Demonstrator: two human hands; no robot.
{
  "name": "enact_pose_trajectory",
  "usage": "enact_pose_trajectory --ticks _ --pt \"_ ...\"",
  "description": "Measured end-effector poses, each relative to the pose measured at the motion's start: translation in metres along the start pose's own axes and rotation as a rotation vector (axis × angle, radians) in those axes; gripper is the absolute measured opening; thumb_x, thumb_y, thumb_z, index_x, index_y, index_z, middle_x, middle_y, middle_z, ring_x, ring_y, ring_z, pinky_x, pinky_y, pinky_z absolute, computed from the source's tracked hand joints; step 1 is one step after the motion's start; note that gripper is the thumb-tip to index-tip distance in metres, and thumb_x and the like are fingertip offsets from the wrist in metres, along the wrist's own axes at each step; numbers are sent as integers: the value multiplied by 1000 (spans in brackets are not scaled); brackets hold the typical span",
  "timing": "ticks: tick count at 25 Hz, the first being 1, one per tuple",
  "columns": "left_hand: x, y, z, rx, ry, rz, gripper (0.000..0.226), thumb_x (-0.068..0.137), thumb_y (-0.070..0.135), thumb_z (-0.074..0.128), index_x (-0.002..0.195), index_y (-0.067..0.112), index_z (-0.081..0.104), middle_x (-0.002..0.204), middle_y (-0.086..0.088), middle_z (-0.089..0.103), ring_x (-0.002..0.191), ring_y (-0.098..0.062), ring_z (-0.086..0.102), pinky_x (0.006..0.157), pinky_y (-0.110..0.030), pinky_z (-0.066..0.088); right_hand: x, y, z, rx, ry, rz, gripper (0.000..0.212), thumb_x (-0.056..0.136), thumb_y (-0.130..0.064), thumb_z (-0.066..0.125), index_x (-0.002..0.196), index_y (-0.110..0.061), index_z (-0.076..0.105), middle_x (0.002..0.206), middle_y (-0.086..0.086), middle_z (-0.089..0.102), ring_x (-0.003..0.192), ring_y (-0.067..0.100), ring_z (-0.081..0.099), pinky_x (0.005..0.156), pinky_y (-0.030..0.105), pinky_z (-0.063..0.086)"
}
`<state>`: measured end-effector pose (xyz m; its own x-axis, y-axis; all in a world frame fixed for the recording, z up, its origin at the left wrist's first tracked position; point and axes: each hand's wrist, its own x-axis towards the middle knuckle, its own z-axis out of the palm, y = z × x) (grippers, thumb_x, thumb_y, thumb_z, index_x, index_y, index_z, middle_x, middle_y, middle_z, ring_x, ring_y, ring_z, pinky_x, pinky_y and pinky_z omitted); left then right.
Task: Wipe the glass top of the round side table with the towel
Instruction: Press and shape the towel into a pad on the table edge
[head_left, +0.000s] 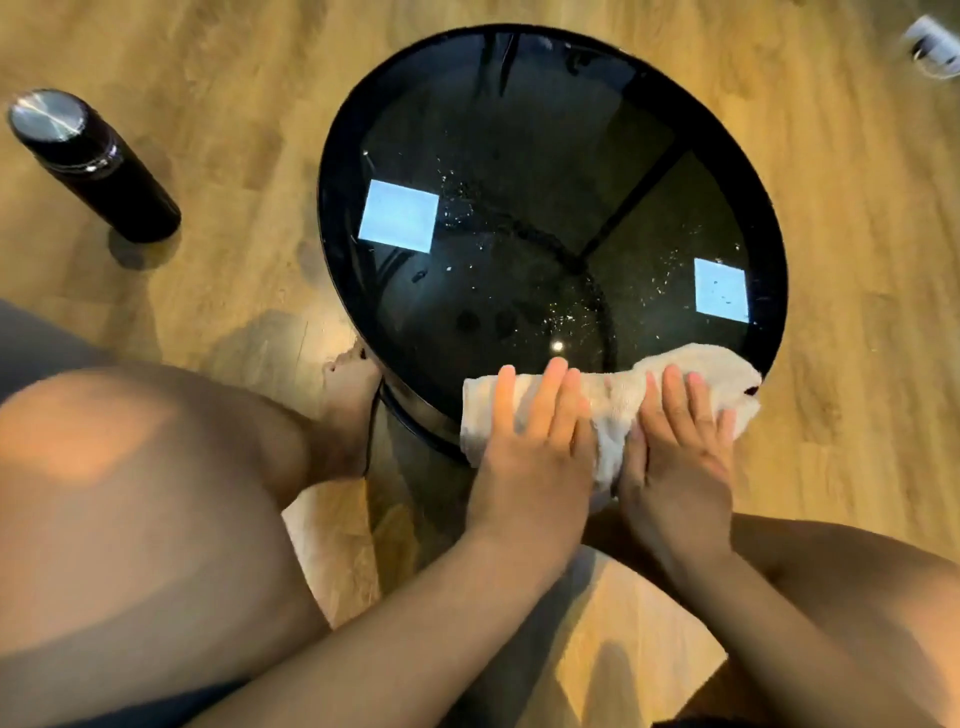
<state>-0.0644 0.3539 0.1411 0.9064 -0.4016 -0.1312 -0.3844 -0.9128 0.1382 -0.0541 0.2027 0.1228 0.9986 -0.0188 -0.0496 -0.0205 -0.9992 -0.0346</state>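
Note:
The round side table (332, 218) has a black rim and a dark glass top (519, 182), speckled with white droplets and crumbs near the middle and right. A white towel (618, 395), bunched into a roll, lies over the table's near edge. My left hand (530, 431) presses flat on the towel's left part, fingers spread. My right hand (680, 441) presses on its right part, thumb tucked against the cloth. Both hands rest on top of the towel at the rim closest to me.
A black flask with a metal lid (93, 166) stands on the wooden floor left of the table. A white object (932, 52) lies at the far right corner. My bare knees flank the table, and a foot (348, 395) rests by its base.

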Motion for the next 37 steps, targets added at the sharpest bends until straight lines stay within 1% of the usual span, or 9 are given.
enact_pose_trajectory --ticks 4,8,11,15,20,23,27,33,37 --pt "-33 -83 -5 199 -27 -253 62 97 30 26 152 19 -1 154 -18 -11 143 -43 -19 113 -66 -4 -34 -99 7 90 -5 -42 62 94 -38 26 146 -6 39 157 14 29 148 31 17 116 54 18" --pt "-34 -147 -21 83 25 -395 62 96 27 40 154 17 20 160 -12 16 151 -30 2 119 -44 8 -15 -190 6 154 -80 -231 68 91 -39 30 150 -5 26 161 13 13 150 29 0 119 51 -3" --pt "-29 -140 -19 -38 -8 -314 71 92 27 42 154 8 13 164 -13 6 152 -27 -5 121 -42 -6 -2 -163 1 160 -162 -403 66 97 -37 33 153 -5 17 163 10 4 149 23 -9 120 43 -7" --pt "-32 -74 -3 -82 -4 -1 77 89 43 29 154 5 12 164 -16 7 151 -29 -5 121 -43 -10 -26 -46 -7 104 -54 -454 54 97 -35 42 139 -1 48 150 17 40 143 33 30 114 47 33" --pt "10 4 11 -128 -32 153 77 96 60 32 156 20 4 164 -11 -10 149 -35 -17 120 -50 -11 4 69 -18 1 -99 -49 61 94 -42 27 145 -13 43 157 6 28 149 21 10 120 50 12" --pt "18 5 9 -95 -45 129 67 102 48 25 156 20 -4 164 -8 -14 148 -33 -21 120 -49 -12 3 36 -18 76 -20 83 59 89 -33 34 141 -9 49 155 9 35 148 25 16 119 53 12" --pt "-11 -62 1 -31 -37 103 65 98 25 35 155 28 3 165 -3 -9 151 -25 -12 120 -42 -10 -37 -49 -8 78 -8 -43 55 94 -31 29 131 -2 57 149 18 43 143 33 30 115 54 24" --pt "-21 -179 -32 39 -82 -184 69 93 21 48 155 25 17 165 -3 3 152 -22 -3 121 -36 0 8 -180 -3 174 -96 -353 58 94 -33 37 147 -9 37 159 15 23 149 32 10 119 52 -1" --pt "-19 -158 -32 -31 -105 -143 78 89 15 53 154 15 10 164 -8 0 151 -27 -9 120 -37 -10 15 -131 -5 154 -161 -494 60 93 -36 38 148 -12 36 162 9 17 150 27 5 119 42 -1"
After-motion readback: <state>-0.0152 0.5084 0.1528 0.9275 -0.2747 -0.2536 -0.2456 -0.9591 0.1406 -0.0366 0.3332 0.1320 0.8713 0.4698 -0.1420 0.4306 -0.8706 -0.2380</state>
